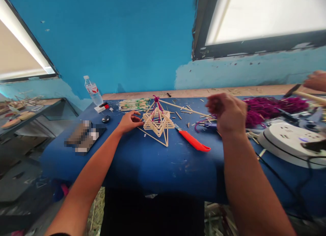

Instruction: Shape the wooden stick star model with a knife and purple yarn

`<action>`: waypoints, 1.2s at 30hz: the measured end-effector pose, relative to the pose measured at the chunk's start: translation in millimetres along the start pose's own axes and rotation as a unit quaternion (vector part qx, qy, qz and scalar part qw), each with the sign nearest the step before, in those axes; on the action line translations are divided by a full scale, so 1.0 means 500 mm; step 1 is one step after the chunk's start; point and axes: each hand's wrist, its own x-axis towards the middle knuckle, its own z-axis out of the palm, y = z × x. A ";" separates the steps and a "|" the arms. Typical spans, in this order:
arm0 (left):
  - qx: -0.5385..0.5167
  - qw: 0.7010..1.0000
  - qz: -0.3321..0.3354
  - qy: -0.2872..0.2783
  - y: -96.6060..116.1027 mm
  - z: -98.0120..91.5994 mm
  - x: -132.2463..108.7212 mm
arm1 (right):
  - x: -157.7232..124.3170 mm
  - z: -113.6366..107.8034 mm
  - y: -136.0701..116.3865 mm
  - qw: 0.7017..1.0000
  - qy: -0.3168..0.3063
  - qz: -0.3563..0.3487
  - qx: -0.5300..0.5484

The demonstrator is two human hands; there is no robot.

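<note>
A star-shaped frame of stacked wooden sticks [160, 127] stands on the blue table, purple yarn [156, 99] tied at its peak. My left hand [130, 122] is at its left side, thumb and curved fingers closed lightly about a corner. One long stick [184, 108] slants from near the peak toward the right. Raised above the table at the right, my right hand [227, 110] is blurred with its fingers curled in; anything inside them is hidden. Between the frame and my right forearm lies a knife with a red handle [193, 140].
Behind the frame are a bundle of sticks [134, 104] and a water bottle [93, 90]. A black mouse [106, 119] sits at left. At right lie a purple yarn heap [275, 106] and a white round device [290, 144] with cables. Another person's hand [315, 81] grips a hammer-like tool.
</note>
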 end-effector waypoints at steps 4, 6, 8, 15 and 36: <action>0.021 1.000 0.000 -0.001 0.003 -0.007 -0.008 | -0.123 0.003 -0.034 0.915 0.264 -0.298 -0.063; 0.028 1.000 0.001 -0.007 0.003 -0.007 -0.009 | -0.196 0.031 -0.055 0.889 0.186 -0.403 -0.114; 0.030 0.999 0.003 -0.021 0.005 -0.005 -0.011 | -0.258 0.080 -0.069 0.905 -0.071 -0.381 -0.174; 0.022 0.997 0.013 -0.079 0.018 0.004 -0.021 | -0.347 0.279 -0.055 0.781 -0.407 -0.179 -0.438; -0.024 0.993 0.044 -0.110 0.019 0.008 -0.037 | -0.401 0.266 -0.020 0.829 -0.333 -0.246 -0.376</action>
